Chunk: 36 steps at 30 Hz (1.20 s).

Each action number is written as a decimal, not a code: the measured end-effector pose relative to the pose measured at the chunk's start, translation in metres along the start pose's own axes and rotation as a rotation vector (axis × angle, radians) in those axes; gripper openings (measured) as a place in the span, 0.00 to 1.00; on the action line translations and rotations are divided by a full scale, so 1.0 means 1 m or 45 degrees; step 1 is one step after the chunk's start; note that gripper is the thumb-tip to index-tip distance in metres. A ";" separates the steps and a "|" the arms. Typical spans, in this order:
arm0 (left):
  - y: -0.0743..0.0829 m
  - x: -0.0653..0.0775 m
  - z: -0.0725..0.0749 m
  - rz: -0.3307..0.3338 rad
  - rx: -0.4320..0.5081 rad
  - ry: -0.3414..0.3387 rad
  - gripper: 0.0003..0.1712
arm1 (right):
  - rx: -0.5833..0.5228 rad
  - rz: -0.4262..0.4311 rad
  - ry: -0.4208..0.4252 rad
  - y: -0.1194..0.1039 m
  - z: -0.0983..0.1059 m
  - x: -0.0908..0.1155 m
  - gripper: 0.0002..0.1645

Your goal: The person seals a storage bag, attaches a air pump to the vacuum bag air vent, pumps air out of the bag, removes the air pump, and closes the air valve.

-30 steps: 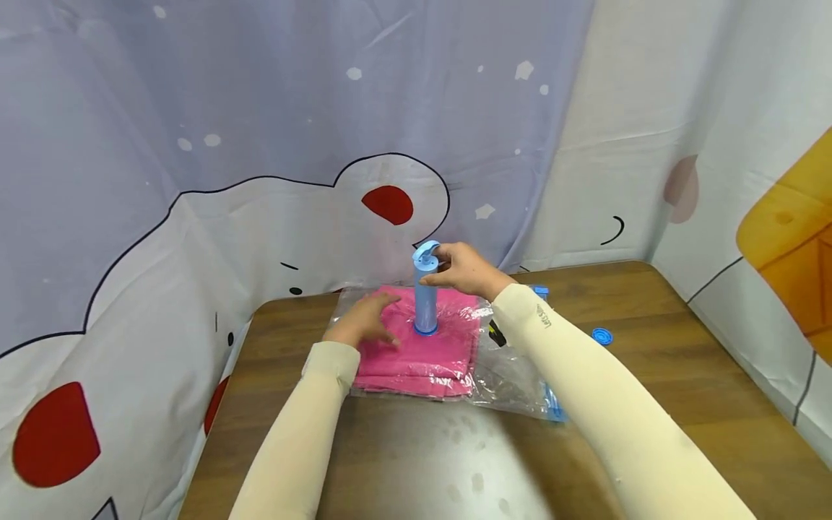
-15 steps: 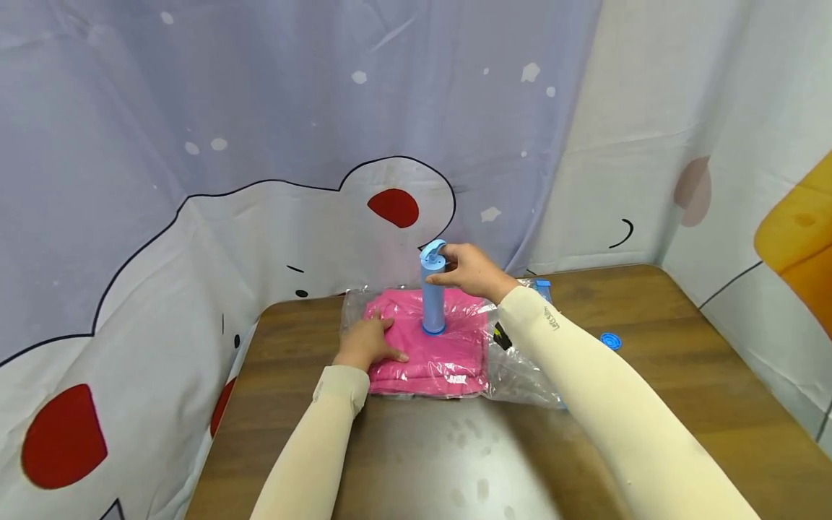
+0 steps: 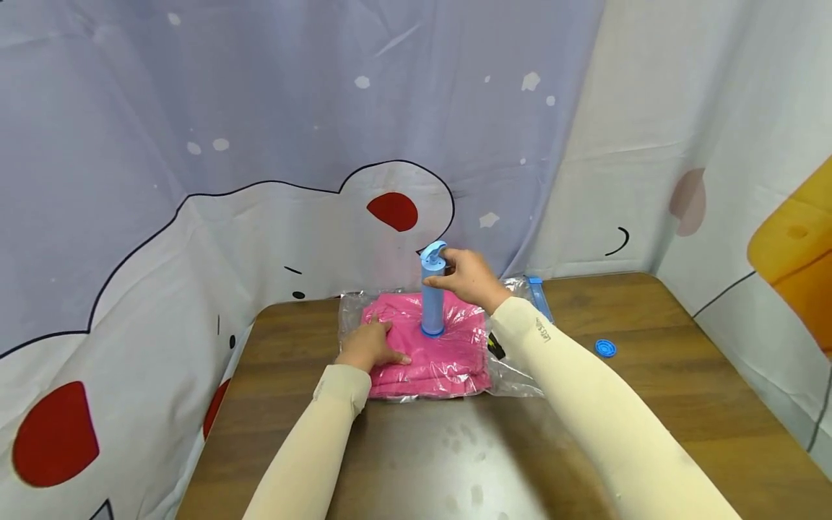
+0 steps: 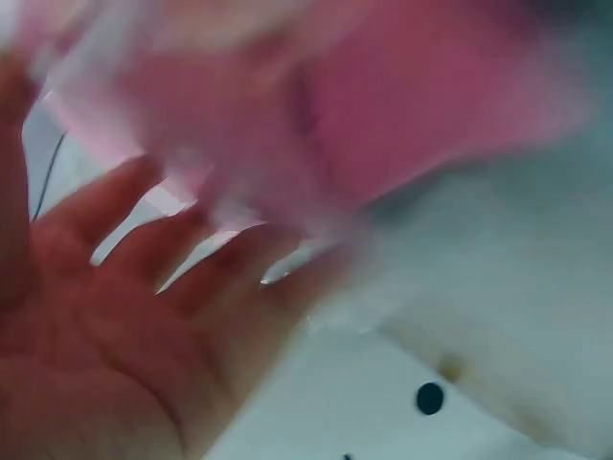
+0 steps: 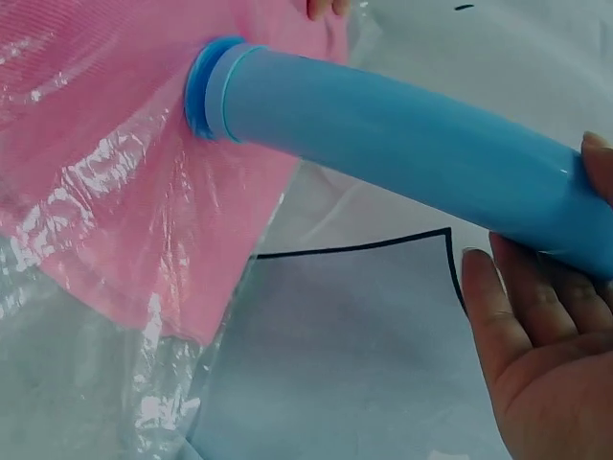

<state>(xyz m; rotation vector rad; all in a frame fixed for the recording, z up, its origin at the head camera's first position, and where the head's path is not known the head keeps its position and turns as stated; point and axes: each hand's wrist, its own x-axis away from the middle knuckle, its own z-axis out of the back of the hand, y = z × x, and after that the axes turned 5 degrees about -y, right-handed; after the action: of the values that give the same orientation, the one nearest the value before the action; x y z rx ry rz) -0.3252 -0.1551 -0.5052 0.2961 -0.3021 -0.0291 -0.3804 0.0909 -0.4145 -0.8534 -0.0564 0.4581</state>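
A light-blue hand pump (image 3: pixel 433 303) stands upright on a clear plastic storage bag (image 3: pixel 513 379) with folded pink cloth (image 3: pixel 448 372) inside. My right hand (image 3: pixel 474 278) holds the pump near its top, thumb on one side and fingers on the other. In the right wrist view, the pump's base meets a blue ring (image 5: pixel 201 91) on the bag, and the plastic wrinkles around it. My left hand (image 3: pixel 370 345) rests on the bag's left side, fingers spread. The left wrist view is blurred; its fingers lie apart against the bagged pink cloth (image 4: pixel 402 96).
A round blue cap (image 3: pixel 605 348) lies on the wooden table (image 3: pixel 650 404), right of the bag. The bag's blue zip edge (image 3: pixel 539 297) shows at the back right, partly hidden by my right sleeve (image 3: pixel 585 383). A printed curtain (image 3: pixel 292 238) hangs behind the table.
My left hand has come down from a blurred hover onto the bag's left side. The right hand keeps its hold on the upright pump. The plastic looks more wrinkled over the cloth.
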 end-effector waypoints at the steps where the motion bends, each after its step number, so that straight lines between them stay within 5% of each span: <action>1: 0.003 0.000 0.004 -0.010 0.009 -0.014 0.61 | 0.004 -0.003 -0.006 0.000 0.001 -0.001 0.24; 4: 0.020 -0.005 0.012 -0.102 0.101 0.046 0.62 | 0.033 0.002 -0.023 0.002 0.003 -0.001 0.23; 8: 0.057 -0.018 0.008 -0.300 0.478 0.275 0.58 | 0.042 0.012 -0.038 0.004 0.004 0.001 0.19; 11: 0.075 -0.033 -0.002 -0.379 0.677 0.468 0.45 | 0.014 0.010 -0.058 0.004 0.003 0.002 0.20; 16: 0.068 -0.081 -0.034 -0.396 0.575 0.779 0.27 | 0.078 0.024 -0.104 -0.007 0.008 0.003 0.25; 19: 0.071 -0.086 -0.035 -0.391 0.560 0.760 0.30 | 0.104 -0.019 -0.068 -0.017 0.013 0.005 0.30; 22: 0.086 -0.067 -0.022 -0.342 0.607 0.679 0.35 | 0.099 -0.097 -0.009 -0.028 0.018 0.005 0.34; 26: 0.097 -0.056 -0.016 -0.280 0.610 0.614 0.32 | 0.148 -0.117 0.046 -0.039 0.023 0.005 0.24; 30: 0.101 -0.055 -0.015 -0.278 0.587 0.631 0.32 | 0.282 -0.026 0.047 -0.050 0.031 0.002 0.12; 36: 0.102 -0.054 -0.013 -0.276 0.590 0.684 0.33 | 0.405 0.133 0.052 -0.074 0.058 -0.004 0.09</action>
<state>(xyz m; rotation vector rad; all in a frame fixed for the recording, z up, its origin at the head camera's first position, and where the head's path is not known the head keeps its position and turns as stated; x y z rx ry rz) -0.3743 -0.0502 -0.5029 0.7776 0.2654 -0.0913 -0.3696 0.0886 -0.3210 -0.5545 0.0974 0.5314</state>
